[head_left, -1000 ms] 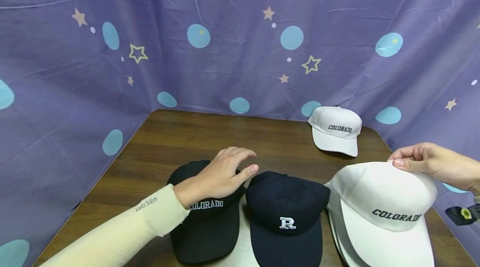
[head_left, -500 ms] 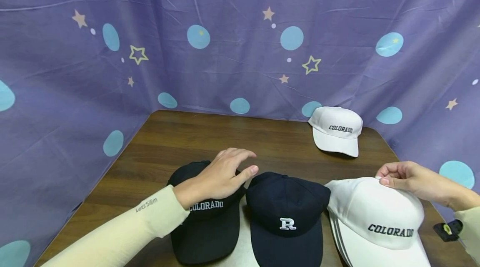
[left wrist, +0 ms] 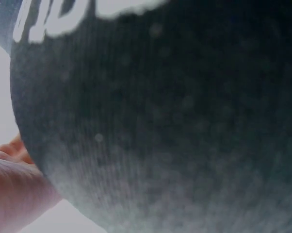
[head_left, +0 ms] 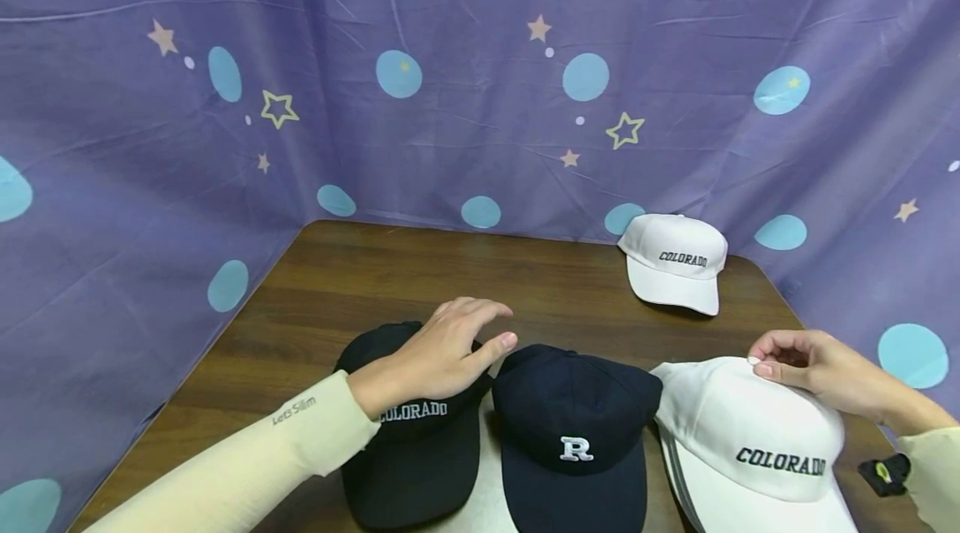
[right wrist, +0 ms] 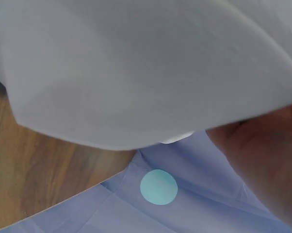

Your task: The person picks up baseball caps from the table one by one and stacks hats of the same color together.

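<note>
At the front right, my right hand (head_left: 828, 371) pinches the top of a white COLORADO baseball cap (head_left: 787, 433) between thumb and fingers. That cap sits over a stack; edges of other brims (head_left: 681, 475) show under its left side. The cap's fabric (right wrist: 117, 73) fills much of the right wrist view. My left hand (head_left: 438, 354) lies over a black COLORADO cap (head_left: 412, 466), its fingers loosely extended, holding nothing. In the left wrist view, the black cap (left wrist: 160, 121) hides most of that hand. Between the hands is a navy cap (head_left: 573, 400) with a white R.
Another white COLORADO cap (head_left: 675, 262) stands at the back right of the wooden table (head_left: 420, 266). A pale surface (head_left: 487, 483) shows between the black and navy caps. A purple patterned cloth (head_left: 480, 100) hangs behind and along the sides.
My right hand has moved left and down with the white cap, which now sits lower and more squarely over the stack. My left hand has stayed in place.
</note>
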A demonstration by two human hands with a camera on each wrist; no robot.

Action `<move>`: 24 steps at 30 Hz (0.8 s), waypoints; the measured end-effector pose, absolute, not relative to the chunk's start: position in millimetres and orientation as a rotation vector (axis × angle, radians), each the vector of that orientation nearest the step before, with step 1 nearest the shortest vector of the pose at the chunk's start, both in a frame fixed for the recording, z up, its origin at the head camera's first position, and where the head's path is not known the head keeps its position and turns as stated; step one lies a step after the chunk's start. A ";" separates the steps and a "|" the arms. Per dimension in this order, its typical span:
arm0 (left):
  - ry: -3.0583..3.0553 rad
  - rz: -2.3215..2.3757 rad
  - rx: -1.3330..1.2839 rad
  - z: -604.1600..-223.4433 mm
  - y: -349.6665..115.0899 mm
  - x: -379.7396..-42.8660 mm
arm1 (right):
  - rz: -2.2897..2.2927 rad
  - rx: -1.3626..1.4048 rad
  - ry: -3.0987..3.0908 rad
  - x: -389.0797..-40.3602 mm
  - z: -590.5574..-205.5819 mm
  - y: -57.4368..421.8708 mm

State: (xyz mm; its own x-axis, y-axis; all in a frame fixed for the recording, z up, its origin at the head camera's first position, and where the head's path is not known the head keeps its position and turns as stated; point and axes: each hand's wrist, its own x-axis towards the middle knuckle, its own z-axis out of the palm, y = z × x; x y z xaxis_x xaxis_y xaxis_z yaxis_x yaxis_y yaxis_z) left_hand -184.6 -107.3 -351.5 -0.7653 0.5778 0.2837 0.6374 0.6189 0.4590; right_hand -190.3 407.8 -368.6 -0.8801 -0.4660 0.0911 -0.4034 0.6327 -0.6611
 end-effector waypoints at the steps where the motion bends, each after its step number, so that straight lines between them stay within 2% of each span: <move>1: -2.731 -0.837 -1.027 -351.4 -107.3 -184.5 | -1.085 -0.717 2.780 -190.2 -370.0 407.6; 7: -2.739 -0.841 -1.015 -351.0 -107.6 -183.4 | -1.089 -0.606 2.879 -191.9 -374.3 406.0; 24: -2.741 -0.840 -1.015 -353.7 -110.8 -184.5 | -1.003 -0.586 2.863 -191.1 -359.1 405.1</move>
